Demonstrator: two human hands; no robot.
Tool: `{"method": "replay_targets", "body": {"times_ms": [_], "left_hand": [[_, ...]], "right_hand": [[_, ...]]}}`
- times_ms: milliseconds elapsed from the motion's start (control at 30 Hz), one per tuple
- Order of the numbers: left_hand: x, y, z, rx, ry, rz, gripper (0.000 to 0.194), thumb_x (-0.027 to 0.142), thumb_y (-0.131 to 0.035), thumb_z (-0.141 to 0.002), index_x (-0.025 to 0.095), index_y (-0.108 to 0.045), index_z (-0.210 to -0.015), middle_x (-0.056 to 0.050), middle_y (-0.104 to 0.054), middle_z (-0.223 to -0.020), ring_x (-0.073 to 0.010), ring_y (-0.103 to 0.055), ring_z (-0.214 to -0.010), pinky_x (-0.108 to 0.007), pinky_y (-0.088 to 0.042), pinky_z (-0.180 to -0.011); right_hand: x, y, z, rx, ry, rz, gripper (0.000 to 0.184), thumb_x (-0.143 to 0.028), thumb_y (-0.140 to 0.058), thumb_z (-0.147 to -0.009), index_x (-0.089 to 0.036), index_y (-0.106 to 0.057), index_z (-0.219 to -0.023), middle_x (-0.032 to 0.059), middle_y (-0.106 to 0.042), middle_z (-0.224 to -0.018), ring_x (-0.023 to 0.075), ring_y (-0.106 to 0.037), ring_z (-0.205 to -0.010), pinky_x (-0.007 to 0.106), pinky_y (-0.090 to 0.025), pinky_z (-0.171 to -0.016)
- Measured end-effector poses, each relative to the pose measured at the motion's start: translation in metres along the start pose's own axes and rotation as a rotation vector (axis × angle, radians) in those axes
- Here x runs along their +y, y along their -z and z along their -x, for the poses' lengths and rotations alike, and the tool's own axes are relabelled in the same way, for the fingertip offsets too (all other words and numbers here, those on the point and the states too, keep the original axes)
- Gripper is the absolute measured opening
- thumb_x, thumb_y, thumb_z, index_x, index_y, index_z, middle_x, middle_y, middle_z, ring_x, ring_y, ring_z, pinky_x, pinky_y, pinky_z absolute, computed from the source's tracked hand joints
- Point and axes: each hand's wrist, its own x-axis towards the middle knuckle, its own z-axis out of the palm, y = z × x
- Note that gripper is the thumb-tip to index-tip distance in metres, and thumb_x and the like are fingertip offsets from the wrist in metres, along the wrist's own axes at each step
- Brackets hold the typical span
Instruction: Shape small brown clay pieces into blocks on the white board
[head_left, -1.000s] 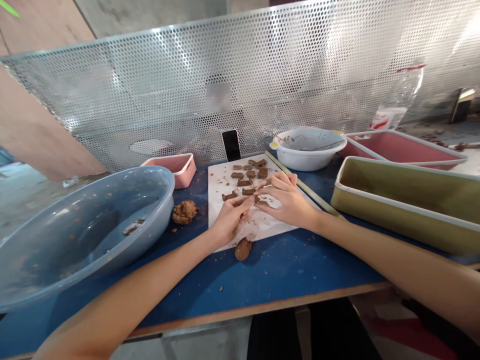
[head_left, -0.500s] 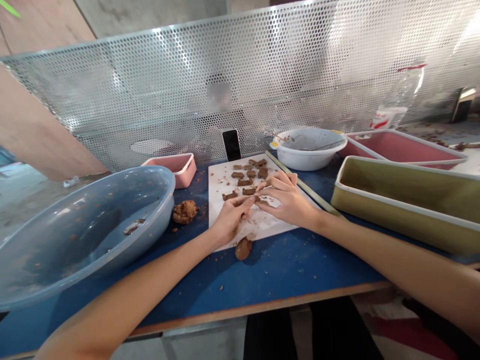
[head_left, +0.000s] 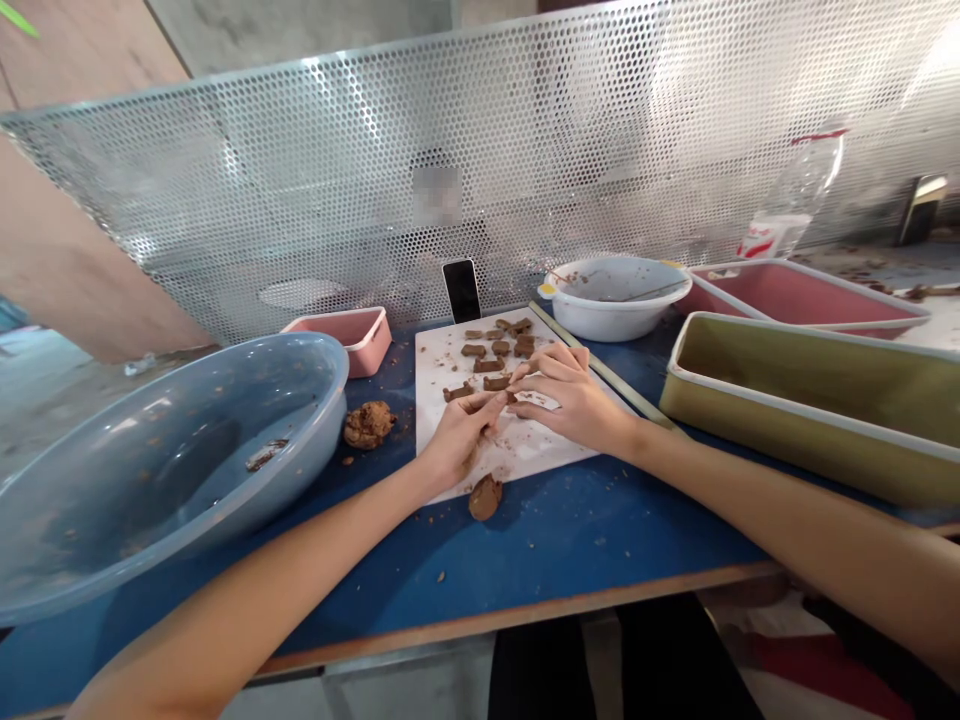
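Note:
Both hands meet over a white board [head_left: 525, 450] on the blue table. My left hand [head_left: 459, 435] has its fingers curled, thumb and fingertips pinching a small brown clay piece [head_left: 511, 397]. Fingers of my right hand [head_left: 571, 395] are bent down onto the same piece from the other side. Several small shaped brown clay pieces [head_left: 495, 352] lie on the far half of the board. A brown clay lump [head_left: 485, 496] sits at the board's near edge, and a bigger lump [head_left: 368, 423] lies left of the board.
A large blue basin [head_left: 172, 455] fills the left. A pink tub [head_left: 352, 335], a phone [head_left: 461, 290] propped on the perforated metal screen, a white bowl [head_left: 615, 300], an olive tray [head_left: 810, 400] and a pink tray [head_left: 802, 295] stand around. A stick [head_left: 607, 375] lies beside the board.
Hardly anything differs. The fingers of both hands shift very slightly on the small clay piece; the hands stay in the same place on the board.

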Motion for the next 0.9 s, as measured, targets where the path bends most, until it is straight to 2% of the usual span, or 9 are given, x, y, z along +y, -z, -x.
{"method": "replay_targets", "body": {"times_ms": [100,233,400,533,633,700,800,900], "left_hand": [[-0.0006,0.0007,-0.0002,0.002,-0.014,-0.014,0.054,0.062,-0.100,-0.075,0.015,-0.073,-0.075,0.004,-0.049,-0.067,-0.0094,-0.038,-0.063,-0.026,-0.031,-0.061],[-0.0020,0.0012,-0.0003,-0.002,-0.021,-0.028,0.052,0.061,-0.099,-0.077,0.015,-0.074,-0.076,0.003,-0.050,-0.067,-0.0098,-0.038,-0.064,-0.026,-0.030,-0.062],[-0.0030,0.0014,-0.0020,0.001,-0.025,-0.010,0.050,0.058,-0.102,-0.074,0.014,-0.079,-0.082,0.003,-0.052,-0.068,-0.0095,-0.037,-0.064,-0.026,-0.028,-0.061],[-0.0008,-0.0012,-0.0010,0.011,-0.012,0.014,0.051,0.056,-0.104,-0.070,0.013,-0.082,-0.088,0.000,-0.060,-0.076,-0.0083,-0.038,-0.066,-0.024,-0.029,-0.061],[0.0006,-0.0037,0.0012,0.020,-0.050,0.037,0.054,0.053,-0.104,-0.072,0.016,-0.084,-0.106,-0.001,-0.065,-0.086,-0.0082,-0.041,-0.068,-0.023,-0.032,-0.061],[0.0003,-0.0046,0.0020,0.034,-0.069,0.047,0.057,0.052,-0.102,-0.076,0.018,-0.083,-0.116,0.001,-0.063,-0.086,-0.0085,-0.042,-0.067,-0.023,-0.035,-0.062],[-0.0016,-0.0047,0.0014,0.054,-0.060,0.060,0.053,0.051,-0.100,-0.078,0.017,-0.081,-0.114,0.004,-0.054,-0.076,-0.0092,-0.041,-0.065,-0.024,-0.035,-0.061],[-0.0034,-0.0044,0.0002,0.056,-0.044,0.063,0.046,0.049,-0.097,-0.080,0.017,-0.079,-0.107,0.004,-0.050,-0.071,-0.0101,-0.041,-0.064,-0.025,-0.034,-0.061]], "right_hand": [[0.0020,0.0041,-0.0006,-0.029,-0.018,-0.010,0.021,-0.044,-0.072,-0.109,-0.029,-0.083,-0.119,0.0069,-0.079,-0.124,0.0284,-0.061,-0.119,0.049,-0.042,-0.103],[0.0039,0.0053,-0.0014,-0.035,-0.077,-0.013,0.022,-0.040,-0.070,-0.110,-0.034,-0.083,-0.127,0.0058,-0.077,-0.131,0.0286,-0.061,-0.121,0.051,-0.043,-0.106],[0.0061,0.0031,-0.0011,-0.095,-0.033,-0.023,0.024,-0.037,-0.066,-0.112,-0.036,-0.084,-0.128,0.0061,-0.077,-0.127,0.0284,-0.062,-0.121,0.050,-0.045,-0.104],[0.0067,0.0037,-0.0011,-0.103,-0.010,-0.043,0.023,-0.037,-0.063,-0.113,-0.032,-0.085,-0.121,0.0072,-0.078,-0.122,0.0281,-0.062,-0.117,0.049,-0.046,-0.101],[0.0064,0.0048,-0.0021,-0.053,-0.014,-0.073,0.021,-0.037,-0.063,-0.113,-0.030,-0.083,-0.113,0.0068,-0.078,-0.119,0.0276,-0.062,-0.115,0.049,-0.045,-0.104],[0.0059,0.0054,-0.0029,-0.026,-0.030,-0.090,0.018,-0.036,-0.063,-0.113,-0.028,-0.079,-0.111,0.0068,-0.077,-0.119,0.0275,-0.062,-0.114,0.050,-0.045,-0.105],[0.0053,0.0058,-0.0034,-0.035,-0.088,-0.078,0.016,-0.036,-0.061,-0.113,-0.026,-0.073,-0.108,0.0085,-0.075,-0.120,0.0286,-0.061,-0.114,0.051,-0.046,-0.103],[0.0066,0.0053,-0.0028,-0.063,-0.114,-0.036,0.026,-0.037,-0.058,-0.113,-0.024,-0.069,-0.093,0.0107,-0.070,-0.121,0.0299,-0.058,-0.115,0.053,-0.046,-0.103]]}}
